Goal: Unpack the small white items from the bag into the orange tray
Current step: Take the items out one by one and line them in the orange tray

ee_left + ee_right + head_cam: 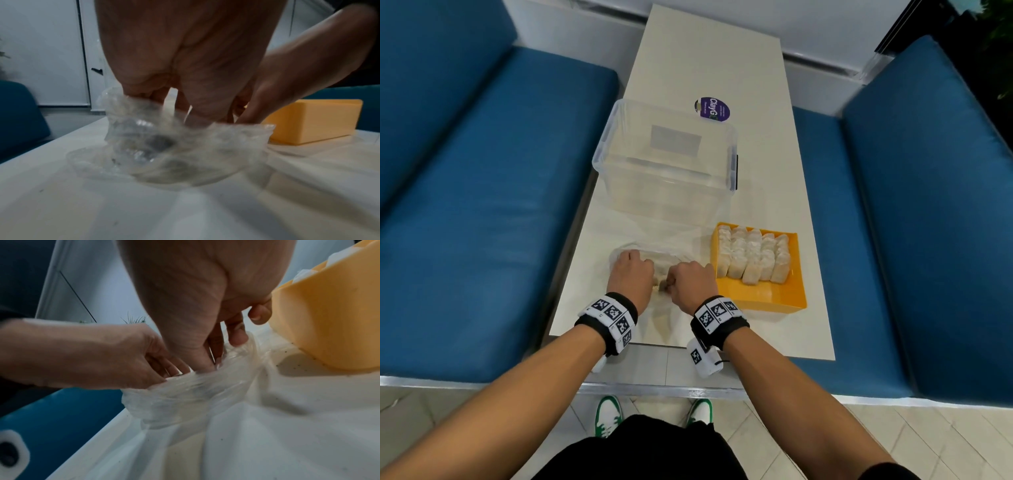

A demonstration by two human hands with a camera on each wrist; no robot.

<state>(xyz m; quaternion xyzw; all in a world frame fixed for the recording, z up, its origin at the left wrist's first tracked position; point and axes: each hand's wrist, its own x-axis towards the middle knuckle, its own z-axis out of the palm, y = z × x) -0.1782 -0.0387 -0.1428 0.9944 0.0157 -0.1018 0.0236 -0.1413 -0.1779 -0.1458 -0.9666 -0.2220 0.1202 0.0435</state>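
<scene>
A crumpled clear plastic bag (665,259) lies on the white table near its front edge. My left hand (632,273) grips the bag's left part with curled fingers, and my right hand (691,280) grips its right part; the hands nearly touch. In the left wrist view the bag (174,151) bunches under my left hand (180,105), see-through, with no white item visible inside. The right wrist view shows my right hand (216,353) pinching the bag (195,394). Right of the hands stands the orange tray (774,298), holding several small white packets (753,255) in rows at its far end.
A large clear plastic bin (664,164) stands open behind the bag. Beyond it lies a round purple label (712,109). Blue benches (482,205) run along both sides of the narrow table. The tray's (329,321) near wall is close beside my right hand.
</scene>
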